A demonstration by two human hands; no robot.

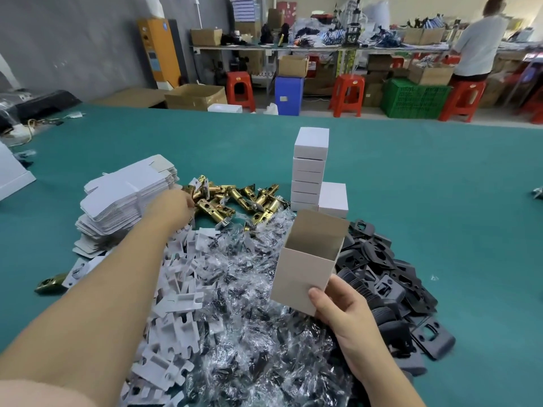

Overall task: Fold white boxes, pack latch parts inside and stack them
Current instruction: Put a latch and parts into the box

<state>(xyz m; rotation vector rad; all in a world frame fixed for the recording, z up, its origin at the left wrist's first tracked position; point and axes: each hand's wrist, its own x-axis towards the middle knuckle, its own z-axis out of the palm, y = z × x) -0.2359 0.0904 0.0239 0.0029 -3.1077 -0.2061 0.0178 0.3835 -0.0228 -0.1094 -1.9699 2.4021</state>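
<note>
Head view, packing station on a green tabletop (411, 177). At lower right of the frame my right hand (343, 309) pinches the lower corner of an erected box (305, 268), thumb across its face, mouth tilted up and open; I judge I hold it so in order to drop parts straight in. At centre left my left hand (173, 208) reaches over the heap to the brass latches (235, 198); its fingers curl at the edge of that pile, but whether they have closed on a latch I cannot tell. Supplies lie within arm's reach, apparently in packing order: flat blanks (126, 198) stacked at left; white inserts (179, 289) at lower centre; bagged screws (252, 304) beside them; black plates (390, 277) at right. Above the box, at centre, stand the finished stack (310, 165) and a single closed box (333, 199) touching its base; placed behind the heaps, they stay clear of my reaching arms. Step in hand, as I read it: fetching a latch for the open box.
</note>
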